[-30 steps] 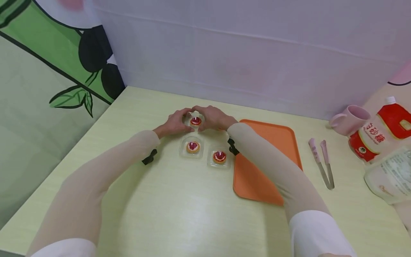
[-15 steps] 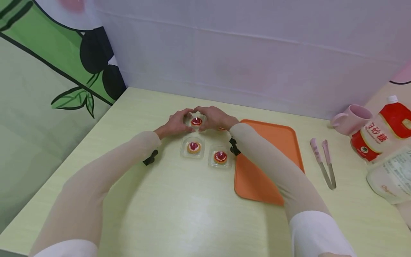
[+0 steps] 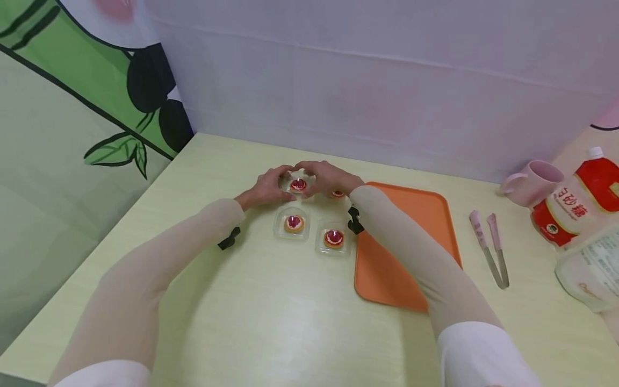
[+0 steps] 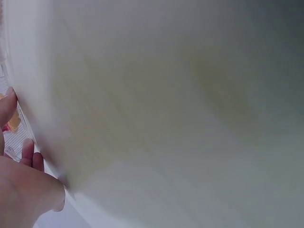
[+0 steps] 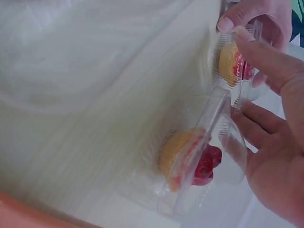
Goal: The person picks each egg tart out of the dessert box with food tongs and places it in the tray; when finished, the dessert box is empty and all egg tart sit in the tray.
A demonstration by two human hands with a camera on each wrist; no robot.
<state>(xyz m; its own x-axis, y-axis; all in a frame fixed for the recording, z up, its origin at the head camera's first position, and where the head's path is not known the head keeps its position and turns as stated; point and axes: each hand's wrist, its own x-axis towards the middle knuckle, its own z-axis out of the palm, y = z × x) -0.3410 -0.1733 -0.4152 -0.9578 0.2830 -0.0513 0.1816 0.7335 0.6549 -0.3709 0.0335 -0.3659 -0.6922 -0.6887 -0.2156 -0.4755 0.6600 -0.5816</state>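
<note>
Between both hands at the far middle of the table is a clear plastic box holding a small red-topped tart (image 3: 298, 185). My left hand (image 3: 268, 186) grips its left side, thumb near and fingers beyond. My right hand (image 3: 329, 176) holds the right side, its fingertips close to the left ones. In the right wrist view the box's tart (image 5: 232, 65) shows between thumbs and fingers. Another boxed tart (image 5: 190, 164) stands beside my right hand; in the head view its tart (image 3: 337, 194) is partly hidden by that wrist. The left wrist view catches only part of my left hand (image 4: 23, 185).
Two more boxed tarts, one left (image 3: 294, 223) and one right (image 3: 333, 238), lie nearer me. An orange tray (image 3: 387, 274) lies under my right forearm. Farther right are two pink-handled knives (image 3: 488, 248), a pink mug (image 3: 534, 183), a red-and-white bag (image 3: 575, 199) and a translucent container (image 3: 590, 269).
Both hands stay around the same box. The tart beside my right wrist shows more than before. The whole head view has shifted slightly.
</note>
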